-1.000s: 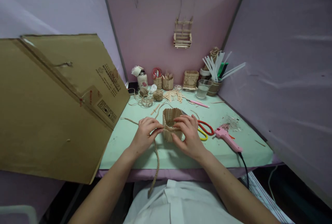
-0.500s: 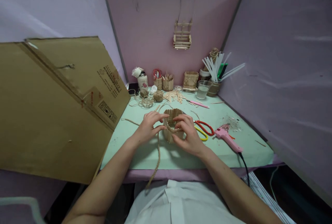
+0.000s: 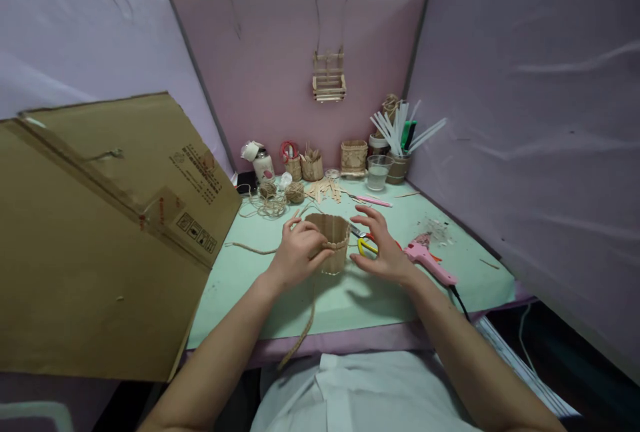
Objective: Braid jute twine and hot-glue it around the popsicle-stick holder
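Note:
A small round pot made of wooden craft sticks stands upright on the green tabletop, its mouth facing up. My left hand is closed at its left near rim, fingers over the edge and thumb against the front wall. Braided jute cord hangs from under that hand over the table's front edge; another length runs out to the left. Whether cord is also pinched at the rim is hidden by my fingers. To the right of the pot my right hand is open, fingers apart, in front of scissors with yellow and red handles.
A pink glue gun lies at right, its cable over the edge. Behind are jute balls, loose craft sticks, a pink pen-like tool and a water cup. A cardboard sheet leans at left.
My right hand has come off the pot, moving right, and its fingers have spread. The left hand has moved in over the near rim. The cord loop across the mouth no longer shows.

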### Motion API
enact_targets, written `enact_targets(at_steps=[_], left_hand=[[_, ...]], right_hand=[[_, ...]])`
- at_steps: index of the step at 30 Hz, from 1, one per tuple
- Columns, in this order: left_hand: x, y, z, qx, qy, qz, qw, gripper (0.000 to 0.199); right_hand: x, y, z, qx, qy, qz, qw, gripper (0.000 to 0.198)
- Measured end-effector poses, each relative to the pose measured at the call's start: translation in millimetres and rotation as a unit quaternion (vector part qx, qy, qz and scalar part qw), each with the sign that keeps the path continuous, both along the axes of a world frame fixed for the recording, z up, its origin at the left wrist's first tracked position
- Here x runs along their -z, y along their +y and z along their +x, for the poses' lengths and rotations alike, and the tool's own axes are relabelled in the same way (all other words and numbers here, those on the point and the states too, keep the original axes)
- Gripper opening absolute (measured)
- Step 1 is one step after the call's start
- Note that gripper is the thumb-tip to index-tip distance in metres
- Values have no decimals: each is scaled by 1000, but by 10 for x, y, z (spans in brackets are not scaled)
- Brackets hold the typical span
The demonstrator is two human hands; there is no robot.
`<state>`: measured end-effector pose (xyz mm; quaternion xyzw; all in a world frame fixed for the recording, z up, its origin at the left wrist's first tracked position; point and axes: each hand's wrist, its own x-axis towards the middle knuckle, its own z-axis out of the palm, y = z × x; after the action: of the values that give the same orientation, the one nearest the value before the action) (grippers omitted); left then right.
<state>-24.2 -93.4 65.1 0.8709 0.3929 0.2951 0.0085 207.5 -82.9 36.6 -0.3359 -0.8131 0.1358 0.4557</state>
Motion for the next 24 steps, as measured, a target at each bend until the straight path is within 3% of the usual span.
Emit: enact_targets(at_steps=[3, 7, 15, 24], left_hand=[[40, -54, 116, -49, 4, 39, 998, 18], [33, -73, 165, -58, 22, 42, 997, 19], [-61, -58, 132, -35, 26, 2, 999, 11], [-259, 22, 174, -18, 163, -86, 983, 20]], right_hand=[[106, -20, 19, 36, 46, -14, 998, 56], [167, 27, 19, 10, 44, -18, 999, 47], [-68, 303, 64, -73, -73, 4, 995, 39], [-202, 392, -8, -99, -115, 5, 988, 24]])
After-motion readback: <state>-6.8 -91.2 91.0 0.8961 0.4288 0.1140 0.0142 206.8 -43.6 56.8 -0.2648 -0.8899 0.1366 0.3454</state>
